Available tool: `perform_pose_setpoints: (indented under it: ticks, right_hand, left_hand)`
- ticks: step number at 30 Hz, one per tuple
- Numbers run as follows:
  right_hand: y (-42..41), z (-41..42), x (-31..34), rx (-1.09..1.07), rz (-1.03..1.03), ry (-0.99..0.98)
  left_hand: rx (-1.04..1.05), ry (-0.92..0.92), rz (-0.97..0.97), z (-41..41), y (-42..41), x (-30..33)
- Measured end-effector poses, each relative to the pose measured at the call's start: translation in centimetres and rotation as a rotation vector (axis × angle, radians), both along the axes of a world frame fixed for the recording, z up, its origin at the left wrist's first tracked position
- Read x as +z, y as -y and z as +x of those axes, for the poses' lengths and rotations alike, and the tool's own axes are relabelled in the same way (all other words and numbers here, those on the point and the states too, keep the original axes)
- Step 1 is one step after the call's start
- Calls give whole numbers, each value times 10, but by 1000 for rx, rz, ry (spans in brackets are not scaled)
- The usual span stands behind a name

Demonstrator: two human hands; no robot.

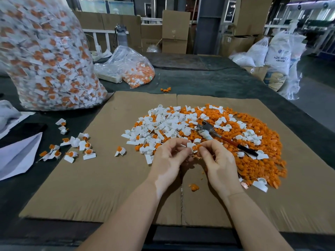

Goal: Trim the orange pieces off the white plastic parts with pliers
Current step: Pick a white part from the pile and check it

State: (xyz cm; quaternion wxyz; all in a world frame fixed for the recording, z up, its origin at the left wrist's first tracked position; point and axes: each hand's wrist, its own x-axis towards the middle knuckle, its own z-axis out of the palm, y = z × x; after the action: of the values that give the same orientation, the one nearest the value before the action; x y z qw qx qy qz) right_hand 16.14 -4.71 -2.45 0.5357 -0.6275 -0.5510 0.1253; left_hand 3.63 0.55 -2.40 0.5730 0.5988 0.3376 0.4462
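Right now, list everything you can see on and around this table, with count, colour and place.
cardboard sheet: one, brown, on the dark table.
trimmed pile: many, white parts and orange pieces, centre-right of the cardboard.
pliers: one, metal head, red-black handle, lying on the pile.
untrimmed parts: a scatter, white with orange, cardboard's left edge.
big bag: one, clear, full of white-orange parts, far left.
small bag: one, clear, behind the cardboard.
boxes: several, brown, background.
sacks: several, white, right background.
held part: one, white with orange, between both hands.
left hand: pinches the part.
right hand: pinches the part.
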Motion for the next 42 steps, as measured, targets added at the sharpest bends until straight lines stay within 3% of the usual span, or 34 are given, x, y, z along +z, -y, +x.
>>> perform_pose_setpoints:
  ticks: [9, 18, 25, 42]
  right_hand:
    - [-2, 2, 2, 76, -65, -147]
    - [1, 6, 7, 41, 16, -364]
    - [1, 6, 8, 97, -12, -372]
    - [2, 5, 9, 130, -22, -361]
  left_hand:
    - [-3, 59, -26, -1, -1, -1]
    - [40, -327, 414, 4, 9, -3]
    - [49, -339, 593, 4, 11, -4]
    - [24, -315, 620, 5, 13, -4]
